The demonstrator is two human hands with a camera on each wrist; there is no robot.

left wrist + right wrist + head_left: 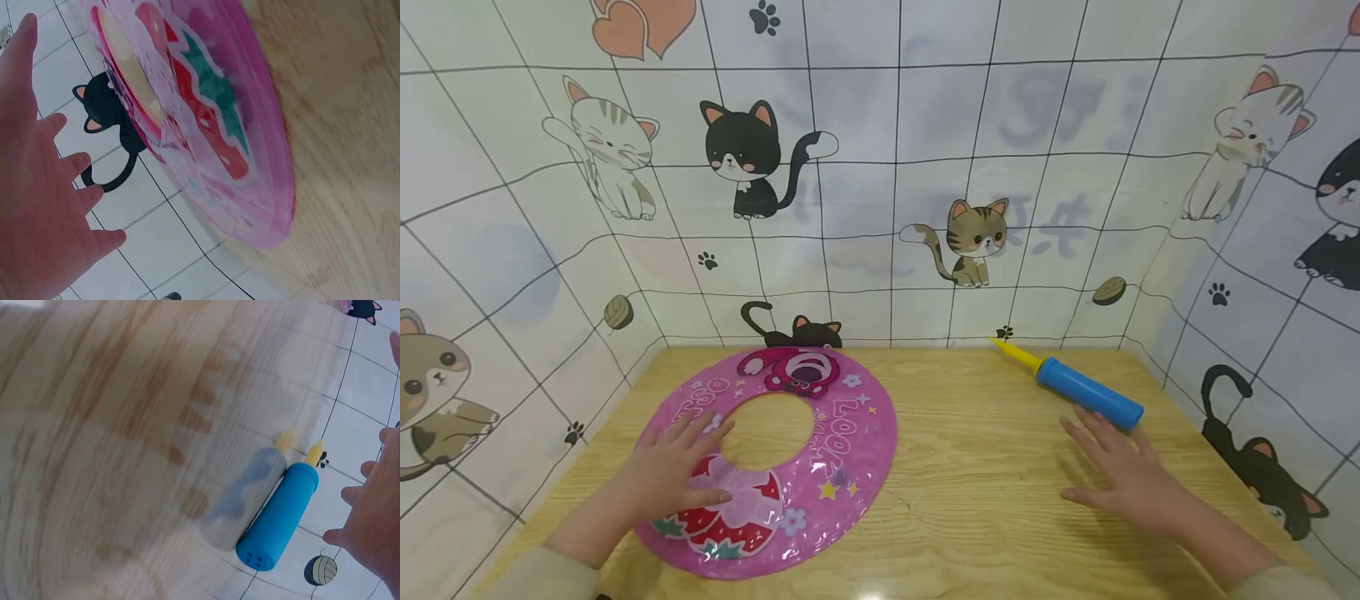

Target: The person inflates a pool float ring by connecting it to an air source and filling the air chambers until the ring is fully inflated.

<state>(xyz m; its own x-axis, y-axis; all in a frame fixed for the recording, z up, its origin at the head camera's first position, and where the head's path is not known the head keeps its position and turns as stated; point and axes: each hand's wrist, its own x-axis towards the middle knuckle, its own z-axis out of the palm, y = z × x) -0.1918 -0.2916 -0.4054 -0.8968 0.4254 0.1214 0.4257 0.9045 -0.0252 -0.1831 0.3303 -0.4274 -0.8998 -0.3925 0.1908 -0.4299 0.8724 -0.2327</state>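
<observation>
A pink swim ring (857, 417) with strawberry, bear and star prints lies on the left of the wooden table, looking mostly flat. Over its left side is my left hand (673, 467), fingers spread; the left wrist view shows that hand (56, 187) apart from the ring's surface (262, 156). A blue hand pump (1090, 393) with a yellow nozzle (1018, 353) lies at the back right. My right hand (1123, 475) hovers just in front of the pump with its fingers spread, holding nothing. In the right wrist view the pump (278, 515) lies apart from the fingers.
The light wood table (970, 483) reflects the pump in its glossy surface. White gridded walls (865, 192) with cartoon cats close in the back and both sides.
</observation>
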